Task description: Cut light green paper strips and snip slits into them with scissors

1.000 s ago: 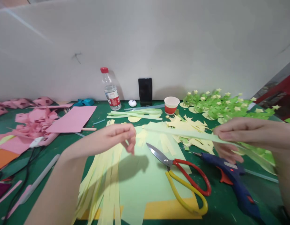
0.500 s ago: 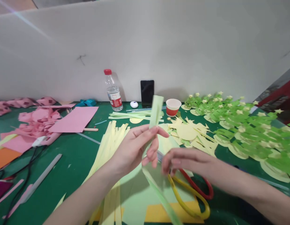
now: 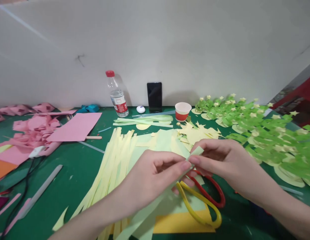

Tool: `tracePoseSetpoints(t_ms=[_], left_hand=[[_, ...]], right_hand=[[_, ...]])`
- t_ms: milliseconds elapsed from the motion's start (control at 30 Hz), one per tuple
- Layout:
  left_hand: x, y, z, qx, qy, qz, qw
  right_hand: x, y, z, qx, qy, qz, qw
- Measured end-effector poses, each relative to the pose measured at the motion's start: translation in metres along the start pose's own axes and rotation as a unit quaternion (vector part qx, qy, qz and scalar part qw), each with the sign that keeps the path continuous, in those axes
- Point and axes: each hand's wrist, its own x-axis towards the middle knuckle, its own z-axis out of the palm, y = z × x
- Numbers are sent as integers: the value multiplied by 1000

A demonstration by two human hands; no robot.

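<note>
A pale green paper strip point(image 3: 198, 151) is pinched between the thumbs and fingers of both hands, its short end sticking up to the right. My left hand point(image 3: 160, 166) grips it from the left, and the strip's longer part appears to run down toward the lower left. My right hand point(image 3: 222, 156) holds the end, its thumb close to the left thumb. Beneath the hands lie scissors with red and yellow handles point(image 3: 216, 213), their blades hidden. They rest on pale green paper sheets point(image 3: 167, 203), beside a bundle of pale yellow strips point(image 3: 114, 160).
Behind stand a water bottle point(image 3: 117, 100), a black phone point(image 3: 155, 96) and a paper cup point(image 3: 183, 111). Green paper pieces topped with stars point(image 3: 257, 130) fill the right side. Pink paper point(image 3: 76, 126), a glue stick point(image 3: 41, 191) and a black cable point(image 3: 27, 186) lie left.
My left hand has lowered and turned to the right, bringing the strip down from upright. My right hand has come up off the scissors area and taken hold of the strip's end.
</note>
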Motion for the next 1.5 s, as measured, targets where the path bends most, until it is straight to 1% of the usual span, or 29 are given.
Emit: tracePoseSetpoints(t_ms=[133,267,367,500,633,800,967,1033,1100,1200,1300,1400,1500], left_hand=[[-1,-3,4,2,26,23,999],[1,-2,4,-15,35,19,999],[3,0,2,-35,40,2,999],[4,4,2,-63,47,-32,996],[3,5,3,-89,47,-46,994],[2,2,3,-106,35,-48,993],[4,2,3,-100,37,-62,992],[5,2,2,-87,37,-73,993],[6,2,2,-50,39,-75,995],[3,1,2,34,47,-57,997],[-1,1,3,87,41,-43,994],[-4,3,5,101,28,-44,994],[-4,5,6,86,23,-65,994]], right_hand=[[-3,-1,2,12,9,20,1000],[-5,-3,4,47,10,52,997],[-7,-4,3,65,3,72,995],[-9,-3,2,62,0,62,996],[-9,-1,1,43,-2,49,998],[-7,-2,2,51,-27,66,996],[-7,1,1,42,-27,77,996],[-6,3,0,21,-34,84,996],[-5,5,0,-5,-43,89,995],[-4,4,1,-29,-60,86,994],[-3,2,1,-50,-78,86,992],[-3,-1,-5,-97,-86,85,988],[-2,-3,-15,-124,-101,88,983]])
